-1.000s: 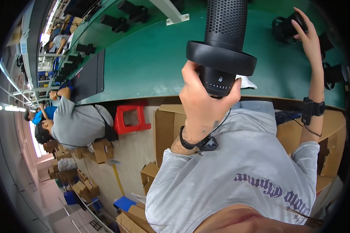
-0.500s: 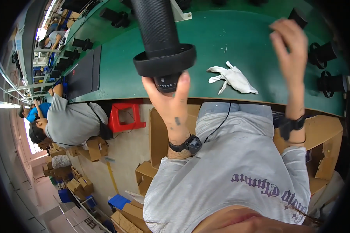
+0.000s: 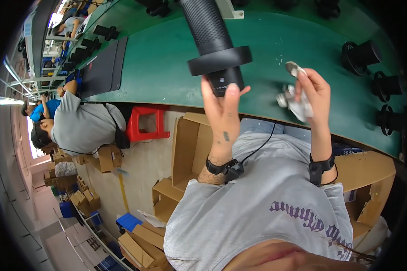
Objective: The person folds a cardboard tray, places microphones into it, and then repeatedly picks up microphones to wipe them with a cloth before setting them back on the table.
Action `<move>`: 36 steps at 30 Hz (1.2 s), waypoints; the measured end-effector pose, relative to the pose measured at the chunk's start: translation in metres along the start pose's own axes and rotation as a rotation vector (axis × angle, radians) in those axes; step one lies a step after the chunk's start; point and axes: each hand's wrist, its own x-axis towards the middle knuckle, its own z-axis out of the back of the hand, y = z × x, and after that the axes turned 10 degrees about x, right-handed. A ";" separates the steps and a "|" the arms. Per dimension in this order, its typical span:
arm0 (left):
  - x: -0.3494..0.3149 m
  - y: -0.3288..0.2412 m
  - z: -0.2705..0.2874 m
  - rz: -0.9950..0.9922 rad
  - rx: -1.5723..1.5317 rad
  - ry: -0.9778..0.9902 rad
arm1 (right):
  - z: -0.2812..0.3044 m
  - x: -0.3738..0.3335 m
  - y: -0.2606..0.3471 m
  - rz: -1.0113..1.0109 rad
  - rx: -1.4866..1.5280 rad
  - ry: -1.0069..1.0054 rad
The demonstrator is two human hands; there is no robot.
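My left hand grips the lower end of a black cylindrical device. A wide black ring surrounds its body, and small markings show on the short section by my thumb. The device is held up over the green table, tilted, with its ridged upper part running out at the top of the view. My right hand pinches a white work glove between thumb and fingers. One grey-tipped end sticks up past the fingertips, while the rest hangs below, blurred by motion.
Several similar black devices with rings stand along the table's right side. A dark mat lies to the left. Beyond it, a person in grey sits near a red stool. Open cardboard boxes flank me below the table edge.
My right hand has come in from the far right and picked the glove up off the table. My left hand has shifted rightward with the black device.
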 end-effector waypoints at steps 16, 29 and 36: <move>-0.025 0.010 -0.045 -0.383 0.616 0.154 | -0.035 -0.015 0.031 0.028 0.248 -0.041; -0.033 0.011 -0.047 -0.466 0.835 0.234 | -0.023 -0.019 0.030 -0.168 0.317 0.010; -0.034 0.012 -0.044 -0.404 0.697 0.249 | -0.011 -0.024 0.030 -0.103 0.229 0.051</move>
